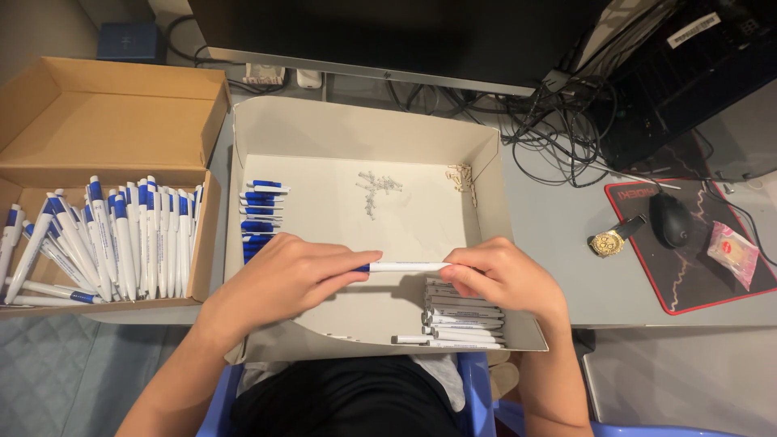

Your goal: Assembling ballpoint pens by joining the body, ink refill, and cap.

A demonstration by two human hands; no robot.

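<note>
Office desk, monitor (388,36), mouse (670,218), PC cables (558,121)

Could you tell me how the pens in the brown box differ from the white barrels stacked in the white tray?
The pens are whole, with blue tips and clips; the barrels are plain white tubes. The pens lie mostly lengthwise away from the person, loosely fanned; the barrels lie crosswise, neatly stacked. The pens fill a brown box; the barrels sit in the white tray.

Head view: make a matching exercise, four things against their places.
Things:
1. wristwatch
2. computer mouse
3. finished pens
4. white barrels

Places:
A. in the brown carton at left
B. on the black mat with the red edge
C. stacked in the white tray under the right hand
D. on the grey desk beside the mat

Pairs: 1-D, 2-B, 3-A, 4-C
</note>
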